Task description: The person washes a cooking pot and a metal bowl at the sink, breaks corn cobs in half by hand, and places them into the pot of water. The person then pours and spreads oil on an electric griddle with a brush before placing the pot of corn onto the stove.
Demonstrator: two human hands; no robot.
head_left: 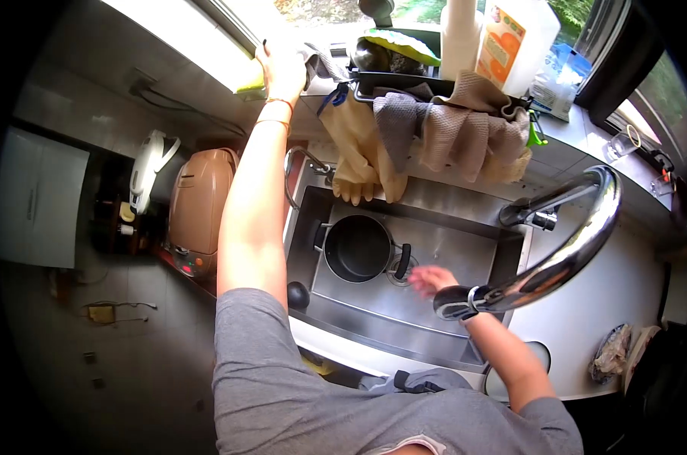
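My left hand (285, 74) is stretched out to the window sill, washed out by bright light. It is beside a yellow-green item (250, 78) and a grey cloth (322, 64); its grip cannot be made out. A dark pot (357, 249) stands upright in the steel sink (457, 246), with one black handle (404, 260) towards my right hand (430, 280). That hand is slightly blurred, its fingers loosely apart with nothing in them. It hovers just right of the handle, and the black spray head (455, 302) of the curved faucet (586, 235) covers the wrist.
Rubber gloves (352, 148) and cloths (453, 136) hang from a black rack above the sink. White bottles (515, 45) stand on the sill. A small tap (325, 171) is at the sink's back left. Left of my arm is a brown cooker (201, 201); a black round object (298, 296) lies in the sink.
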